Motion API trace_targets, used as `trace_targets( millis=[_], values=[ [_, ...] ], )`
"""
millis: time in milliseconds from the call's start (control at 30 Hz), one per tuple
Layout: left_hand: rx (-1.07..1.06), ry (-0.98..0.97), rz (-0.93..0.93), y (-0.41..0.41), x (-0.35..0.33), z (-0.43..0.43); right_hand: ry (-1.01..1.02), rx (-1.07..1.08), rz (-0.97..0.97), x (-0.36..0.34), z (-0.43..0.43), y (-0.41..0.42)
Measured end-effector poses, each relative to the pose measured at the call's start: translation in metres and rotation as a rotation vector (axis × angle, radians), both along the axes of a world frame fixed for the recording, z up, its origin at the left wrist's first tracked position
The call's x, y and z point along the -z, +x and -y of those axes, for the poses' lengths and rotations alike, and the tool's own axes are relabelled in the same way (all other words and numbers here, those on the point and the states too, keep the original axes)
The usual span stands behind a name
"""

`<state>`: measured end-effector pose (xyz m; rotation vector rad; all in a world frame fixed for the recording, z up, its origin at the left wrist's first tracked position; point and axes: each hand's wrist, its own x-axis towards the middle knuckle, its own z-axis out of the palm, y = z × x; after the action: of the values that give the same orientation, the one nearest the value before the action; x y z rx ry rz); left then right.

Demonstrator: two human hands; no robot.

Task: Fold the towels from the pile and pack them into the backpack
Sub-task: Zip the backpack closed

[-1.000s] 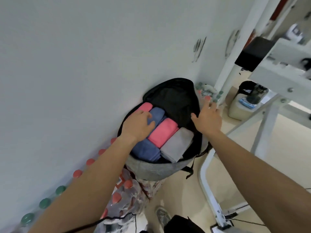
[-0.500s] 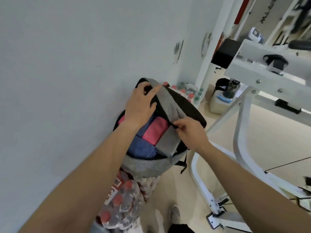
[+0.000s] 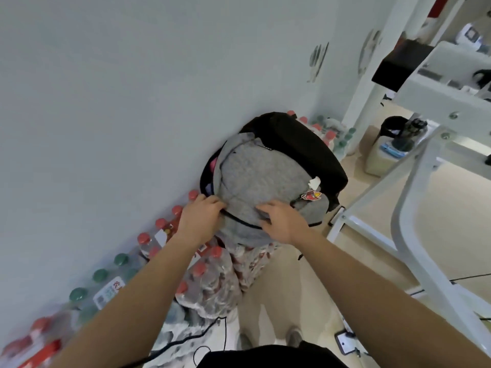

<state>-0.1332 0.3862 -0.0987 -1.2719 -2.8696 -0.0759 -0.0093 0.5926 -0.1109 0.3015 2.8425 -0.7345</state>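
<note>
Grips near zip edge of grey-and-black fabric backpack (image 3: 265,176), mid-frame against pale wall (image 3: 132,102), with left hand (image 3: 200,220), fingers (image 3: 215,202) curled tight; pinches grey flap with right hand (image 3: 285,224). Sliver of pink folded towel (image 3: 212,163) at flap's left edge. Open beige floor (image 3: 295,298) lower centre, beside white metal frame (image 3: 414,197).

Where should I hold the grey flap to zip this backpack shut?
Probably pinch the near edge of the grey flap, just above the dark zipper line, coming from your side beside your left hand. It lies draped flat there, while the wall side gapes over a pink towel.
</note>
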Motion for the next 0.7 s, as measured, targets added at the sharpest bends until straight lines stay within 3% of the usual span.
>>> trace_targets(
  millis=[67, 133, 200, 267, 333, 400, 533, 700],
  values=[
    [-0.034, -0.013, -0.007, 0.011, -0.012, -0.014, -0.020, 0.030, -0.101, 0.005, 0.002, 0.005],
    [-0.030, 0.011, -0.060, 0.024, -0.026, -0.036, -0.021, 0.172, -0.308, 0.007, -0.006, 0.020],
    [0.023, 0.077, -0.047, 0.038, -0.033, -0.063, 0.024, 0.326, -0.388, 0.012, -0.025, 0.044],
    [0.123, 0.101, 0.027, 0.056, -0.032, -0.096, 0.043, 0.466, -0.243, 0.025, -0.052, 0.069],
    [0.200, 0.100, 0.074, 0.076, -0.022, -0.129, -0.017, 0.577, -0.042, 0.042, -0.078, 0.090],
    [0.198, 0.072, 0.068, 0.092, -0.007, -0.159, -0.116, 0.617, 0.039, 0.055, -0.098, 0.100],
    [0.070, -0.040, -0.066, 0.103, 0.019, -0.198, -0.309, 0.629, 0.019, 0.073, -0.115, 0.090],
    [-0.021, -0.129, -0.167, 0.077, 0.023, -0.209, -0.385, 0.663, -0.014, 0.096, -0.110, 0.073]
  ],
)
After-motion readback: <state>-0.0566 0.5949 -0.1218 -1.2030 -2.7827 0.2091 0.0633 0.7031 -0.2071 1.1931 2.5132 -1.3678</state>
